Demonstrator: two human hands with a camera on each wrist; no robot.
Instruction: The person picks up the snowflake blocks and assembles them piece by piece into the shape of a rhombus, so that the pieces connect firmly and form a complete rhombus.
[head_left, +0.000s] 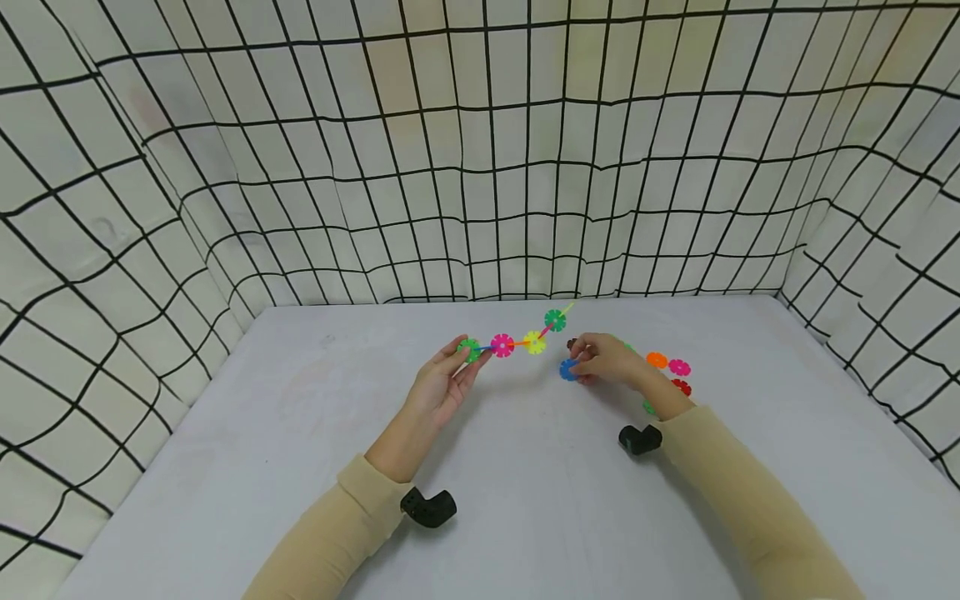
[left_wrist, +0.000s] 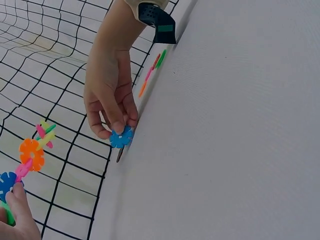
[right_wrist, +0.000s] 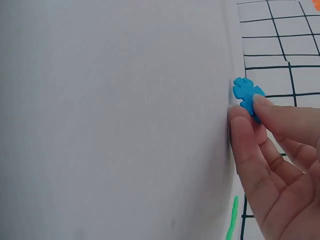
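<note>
My left hand [head_left: 444, 383] pinches the green end disc [head_left: 470, 349] of a chain of notched plastic snowflake discs. From there the chain runs right through a pink disc [head_left: 502, 346], a yellow disc [head_left: 535, 342] and another green disc [head_left: 555, 320], with narrow edge-on discs linking them. In my right hand [head_left: 611, 360] a loose blue disc [right_wrist: 245, 91] is pinched between thumb and fingers, low over the table. A dark brown disc [head_left: 572, 342] shows just behind the right fingertips. The left wrist view catches the chain's orange disc [left_wrist: 32, 154] side by side with its blue disc [left_wrist: 7, 184].
Beyond the right wrist, loose discs lie on the white table [head_left: 300, 433]: orange [head_left: 657, 360], pink [head_left: 679, 367], red [head_left: 682, 387] and a green one [head_left: 649, 407] partly hidden by the forearm. Black netting [head_left: 465, 192] over white walls borders the table's back and sides.
</note>
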